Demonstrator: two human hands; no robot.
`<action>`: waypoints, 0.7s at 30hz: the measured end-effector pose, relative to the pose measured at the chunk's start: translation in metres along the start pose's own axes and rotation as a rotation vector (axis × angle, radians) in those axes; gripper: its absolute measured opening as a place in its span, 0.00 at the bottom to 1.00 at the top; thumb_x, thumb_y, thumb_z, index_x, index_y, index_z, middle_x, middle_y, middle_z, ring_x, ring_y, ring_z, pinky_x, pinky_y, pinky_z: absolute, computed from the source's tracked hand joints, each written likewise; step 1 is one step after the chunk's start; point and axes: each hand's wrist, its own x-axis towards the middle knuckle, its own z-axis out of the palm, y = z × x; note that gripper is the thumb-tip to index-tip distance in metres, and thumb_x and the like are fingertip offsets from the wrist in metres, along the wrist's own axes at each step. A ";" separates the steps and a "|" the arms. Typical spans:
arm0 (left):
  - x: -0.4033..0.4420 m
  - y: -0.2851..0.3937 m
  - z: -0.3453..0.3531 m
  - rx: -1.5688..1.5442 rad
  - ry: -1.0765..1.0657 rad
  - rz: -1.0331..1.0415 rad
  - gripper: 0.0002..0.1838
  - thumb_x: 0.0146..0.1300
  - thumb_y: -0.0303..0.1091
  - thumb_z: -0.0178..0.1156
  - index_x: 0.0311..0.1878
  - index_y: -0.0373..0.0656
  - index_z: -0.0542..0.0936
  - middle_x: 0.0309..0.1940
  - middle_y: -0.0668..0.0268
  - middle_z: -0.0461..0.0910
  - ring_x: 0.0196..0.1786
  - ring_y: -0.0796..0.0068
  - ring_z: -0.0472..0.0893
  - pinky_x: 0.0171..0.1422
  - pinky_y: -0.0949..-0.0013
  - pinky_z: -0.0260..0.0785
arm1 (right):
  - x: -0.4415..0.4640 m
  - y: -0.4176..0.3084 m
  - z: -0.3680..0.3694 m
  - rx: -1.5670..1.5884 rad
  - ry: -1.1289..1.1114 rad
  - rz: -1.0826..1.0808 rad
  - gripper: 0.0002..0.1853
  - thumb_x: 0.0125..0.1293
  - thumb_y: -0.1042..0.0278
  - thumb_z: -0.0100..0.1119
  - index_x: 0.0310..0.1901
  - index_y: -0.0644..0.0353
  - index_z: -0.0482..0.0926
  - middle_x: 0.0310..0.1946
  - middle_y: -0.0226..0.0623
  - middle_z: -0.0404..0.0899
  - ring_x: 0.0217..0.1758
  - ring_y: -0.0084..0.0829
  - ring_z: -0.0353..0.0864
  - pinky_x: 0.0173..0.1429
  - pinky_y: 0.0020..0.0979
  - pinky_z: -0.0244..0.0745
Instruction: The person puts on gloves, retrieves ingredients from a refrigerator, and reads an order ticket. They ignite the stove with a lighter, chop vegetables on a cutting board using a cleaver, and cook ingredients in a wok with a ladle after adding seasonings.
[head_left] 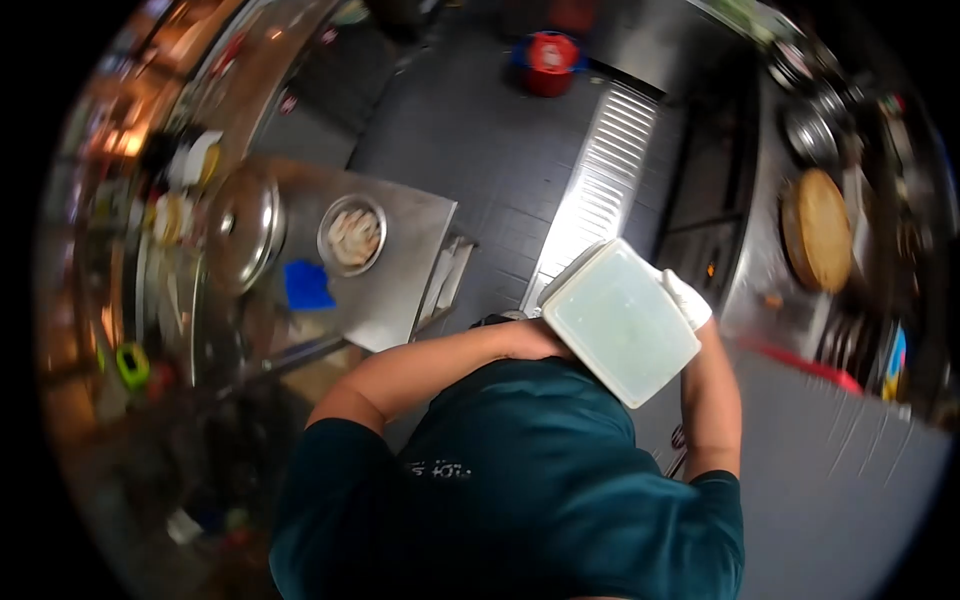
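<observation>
One lidded container (622, 325) is right of centre in the frame, between two hands: the white-covered right hand (686, 298) has its grip closed on the right edge, while the left hand (543, 341) goes under the lower left edge, fingers hidden, so its grip cannot be told. The lid faces the camera, long axis running upper left to lower right. At left, one desk (405, 225) bears one steel bowl (352, 234) and one blue item (308, 285).

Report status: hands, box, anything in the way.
Right hand, white-gloved, gripping box. Left hand mostly hidden behind it. Box held before torso. Red bucket on floor ahead, apart from box.
</observation>
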 end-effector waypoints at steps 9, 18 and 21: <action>-0.025 -0.032 0.021 -0.201 0.515 0.060 0.24 0.78 0.42 0.56 0.70 0.38 0.77 0.64 0.53 0.82 0.65 0.59 0.80 0.74 0.61 0.70 | 0.087 -0.067 -0.005 -0.332 0.060 0.380 0.24 0.65 0.60 0.75 0.56 0.69 0.85 0.49 0.49 0.88 0.49 0.40 0.90 0.52 0.36 0.86; -0.120 -0.161 -0.037 -1.329 1.924 0.193 0.18 0.75 0.31 0.55 0.64 0.34 0.70 0.60 0.45 0.76 0.58 0.45 0.84 0.67 0.51 0.80 | 0.191 -0.124 -0.034 -0.366 -0.016 0.403 0.25 0.71 0.57 0.69 0.62 0.68 0.81 0.55 0.47 0.86 0.54 0.39 0.88 0.59 0.38 0.85; -0.124 -0.204 -0.092 -1.537 1.938 0.453 0.20 0.75 0.32 0.55 0.65 0.33 0.66 0.65 0.40 0.69 0.64 0.39 0.79 0.71 0.45 0.76 | 0.227 -0.159 -0.011 -0.371 -0.089 0.443 0.28 0.71 0.54 0.69 0.66 0.64 0.79 0.57 0.45 0.86 0.57 0.38 0.87 0.62 0.38 0.83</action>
